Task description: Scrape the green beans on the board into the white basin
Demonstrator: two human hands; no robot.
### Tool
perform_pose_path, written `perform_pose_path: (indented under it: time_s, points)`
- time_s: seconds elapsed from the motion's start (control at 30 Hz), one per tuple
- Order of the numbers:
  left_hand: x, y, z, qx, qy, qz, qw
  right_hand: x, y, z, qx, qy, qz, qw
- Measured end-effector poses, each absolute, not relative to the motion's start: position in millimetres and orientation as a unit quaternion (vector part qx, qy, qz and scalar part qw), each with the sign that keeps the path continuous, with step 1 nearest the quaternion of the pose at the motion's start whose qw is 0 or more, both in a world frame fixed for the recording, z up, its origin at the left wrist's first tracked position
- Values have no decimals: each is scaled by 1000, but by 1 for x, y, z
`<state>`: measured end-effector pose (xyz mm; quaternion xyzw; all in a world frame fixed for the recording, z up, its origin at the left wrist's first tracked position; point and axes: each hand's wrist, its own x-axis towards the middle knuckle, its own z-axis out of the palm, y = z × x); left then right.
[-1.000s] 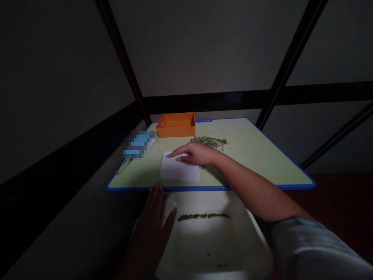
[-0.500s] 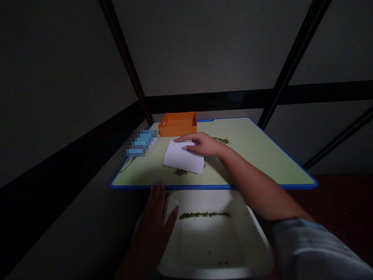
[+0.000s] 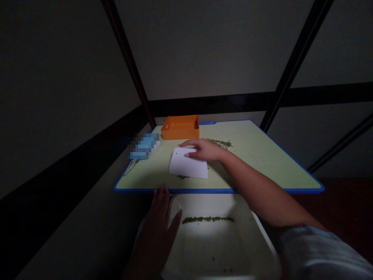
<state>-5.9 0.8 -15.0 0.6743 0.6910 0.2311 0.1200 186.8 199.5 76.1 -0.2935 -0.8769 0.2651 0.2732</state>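
My right hand grips a white card by its far edge, thumb on top and fingers behind. The card lies tilted over the tabletop, and a few small green seeds show at its near edge. Beyond the hand is a loose scatter of more green seeds. My left hand holds the left rim of a white plastic basin, thumb inside and fingers outside. A line of seeds lies along the basin's far inner edge, with several loose ones on its floor.
An orange open box stands at the back left of the green tabletop, which has a blue edge. A blurred-out blue item with a white cord lies at the left. Panelled walls rise behind and at the left.
My right hand raised the card and shifted it slightly right and away, uncovering seeds, then brought it lower toward the table. My left hand stays on the basin.
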Motion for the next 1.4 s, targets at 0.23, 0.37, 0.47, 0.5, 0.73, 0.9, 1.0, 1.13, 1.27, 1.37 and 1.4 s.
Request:
perform_pose_path:
  time_s: [0.23, 0.37, 0.47, 0.5, 0.73, 0.9, 1.0, 1.13, 1.27, 1.37, 1.4]
  points:
    - [-5, 0, -13, 676, 687, 239, 119, 180, 194, 72, -294, -872, 261, 291]
    - [-8, -1, -18, 682, 682, 243, 106, 183, 197, 76, -335, -854, 256, 306]
    - [-9, 1, -23, 685, 678, 249, 93, 186, 200, 79, -377, -837, 239, 317]
    - [-10, 1, -23, 685, 677, 252, 90, 186, 201, 79, -382, -836, 238, 315]
    - [-8, 1, -16, 680, 678, 260, 108, 187, 196, 81, -362, -853, 254, 278]
    - [-5, 1, -10, 667, 690, 252, 122, 186, 197, 78, -347, -866, 232, 275]
    - [-5, 1, -9, 667, 692, 246, 128, 186, 199, 77, -342, -870, 227, 273]
    - [-6, 1, -10, 670, 689, 248, 123, 187, 199, 78, -338, -871, 226, 275]
    - [-6, 1, -11, 676, 682, 254, 113, 188, 197, 80, -313, -873, 242, 286]
    - [-5, 0, -10, 676, 685, 249, 113, 187, 195, 79, -286, -878, 252, 288]
    - [-5, 0, -10, 677, 684, 248, 112, 186, 195, 78, -279, -880, 254, 289]
